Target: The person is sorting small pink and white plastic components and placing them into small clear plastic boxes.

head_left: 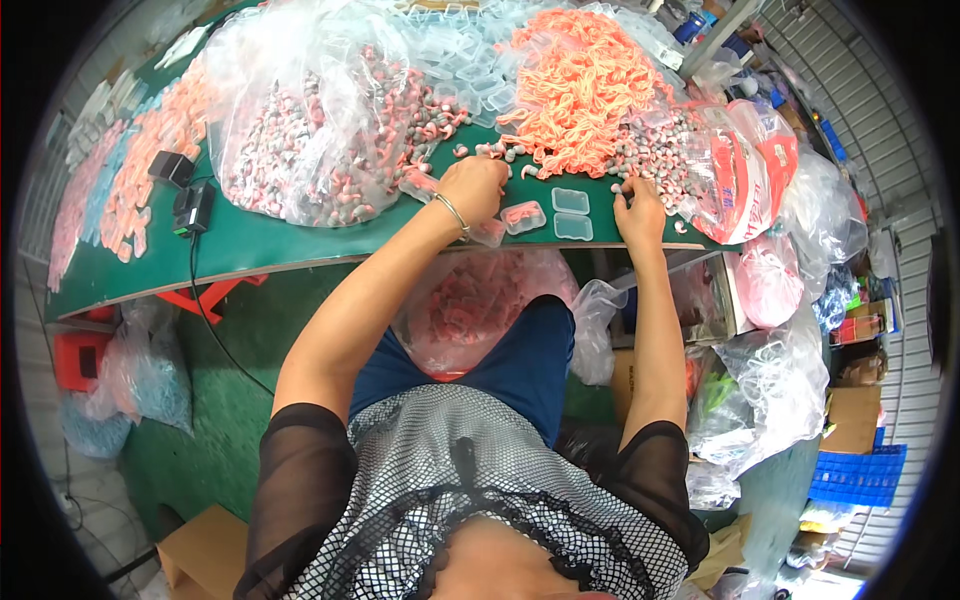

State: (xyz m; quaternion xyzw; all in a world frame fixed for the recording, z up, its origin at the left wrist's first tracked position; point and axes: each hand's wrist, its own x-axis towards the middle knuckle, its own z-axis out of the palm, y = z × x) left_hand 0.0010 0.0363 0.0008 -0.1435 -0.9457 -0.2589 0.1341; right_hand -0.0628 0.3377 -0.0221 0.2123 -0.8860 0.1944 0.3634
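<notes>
My left hand (474, 188), with a bracelet at the wrist, is closed over the green table beside several loose pink-and-grey earplugs (490, 150). Its fingertips are partly hidden, so I cannot make out what they hold. My right hand (641, 212) pinches a small earplug (617, 188) between thumb and fingers, at the left edge of a loose earplug heap (655, 150). Between my hands lies an open clear plastic case (572, 214), its two halves flat. Left of it sits a small clear case (523, 217) with pink-orange contents.
Behind my hands rise a heap of orange cords (585, 80) and a pile of clear cases (470, 55). A big clear bag of earplugs (300, 140) stands at left, near two black devices (192, 207). Below the table edge, a plastic-lined container (470, 300) holds pink pieces between my knees.
</notes>
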